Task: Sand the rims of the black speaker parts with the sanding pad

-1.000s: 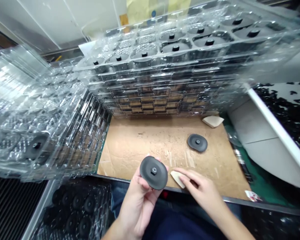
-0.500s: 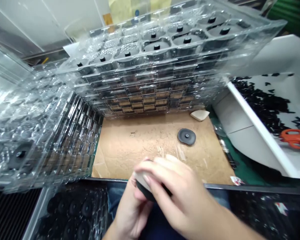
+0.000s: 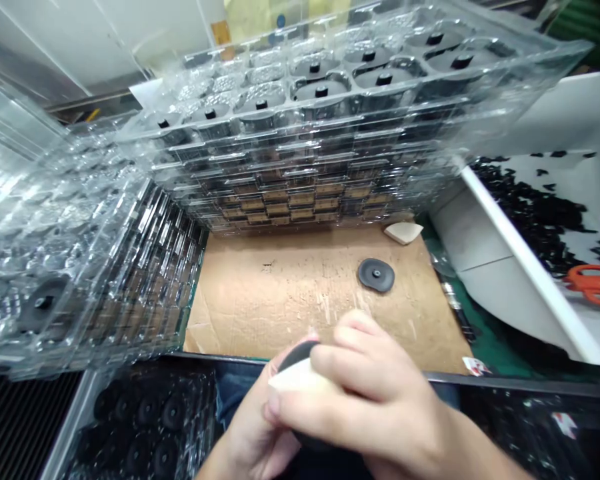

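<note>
Low in the middle of the head view, my left hand (image 3: 253,423) is closed around a dark rounded part (image 3: 296,356), mostly covered by my fingers. My right hand (image 3: 375,393) grips a cream wedge-shaped sponge (image 3: 300,379), which lies against the dark part. Beyond my hands, a dark grey oval disc (image 3: 385,274) with a small centre stud rests on the cardboard sheet (image 3: 260,287). A second cream wedge (image 3: 404,233) lies at the sheet's far right corner.
Stacked clear plastic trays (image 3: 300,143) holding dark discs stand behind the cardboard; another tray stack (image 3: 125,247) rises on the left. A white bin (image 3: 517,243) at right contains small black pieces and orange-handled scissors (image 3: 597,283). More dark discs (image 3: 147,410) sit lower left.
My right hand has shifted slightly right and turned with the sponge, whose pale face now shows more. More of the dark part's upper edge is visible. The disc on the cardboard stays put.
</note>
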Action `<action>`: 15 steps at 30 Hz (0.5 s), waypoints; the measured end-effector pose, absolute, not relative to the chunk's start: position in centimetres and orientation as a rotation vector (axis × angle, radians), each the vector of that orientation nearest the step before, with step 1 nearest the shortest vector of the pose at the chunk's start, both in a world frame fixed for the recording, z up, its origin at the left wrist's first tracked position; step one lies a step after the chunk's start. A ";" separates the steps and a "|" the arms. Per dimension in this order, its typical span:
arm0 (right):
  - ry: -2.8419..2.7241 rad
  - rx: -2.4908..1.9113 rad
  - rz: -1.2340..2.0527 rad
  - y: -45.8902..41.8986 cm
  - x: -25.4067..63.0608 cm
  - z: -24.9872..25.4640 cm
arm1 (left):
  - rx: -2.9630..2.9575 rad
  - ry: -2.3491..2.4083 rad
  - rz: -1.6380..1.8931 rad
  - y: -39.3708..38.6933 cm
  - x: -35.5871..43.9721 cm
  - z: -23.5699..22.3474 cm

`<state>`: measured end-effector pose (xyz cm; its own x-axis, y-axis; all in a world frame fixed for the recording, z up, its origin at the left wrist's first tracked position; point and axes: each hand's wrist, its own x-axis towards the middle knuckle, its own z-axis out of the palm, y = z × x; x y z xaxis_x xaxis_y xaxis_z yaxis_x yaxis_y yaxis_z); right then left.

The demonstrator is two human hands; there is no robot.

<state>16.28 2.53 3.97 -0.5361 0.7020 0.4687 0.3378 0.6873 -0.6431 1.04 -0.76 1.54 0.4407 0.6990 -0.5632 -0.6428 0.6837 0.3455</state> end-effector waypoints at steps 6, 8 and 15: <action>-1.854 -1.318 0.783 2.5 17.5 -1.1 | 0.080 0.589 0.911 -1.4 0.0 1.3; -1.908 -1.399 0.911 1.2 17.6 -3.8 | 0.091 0.550 0.939 -1.4 -0.2 0.9; -1.971 -1.431 0.990 -0.2 18.5 -4.0 | 0.113 0.611 0.905 -1.5 -0.1 0.5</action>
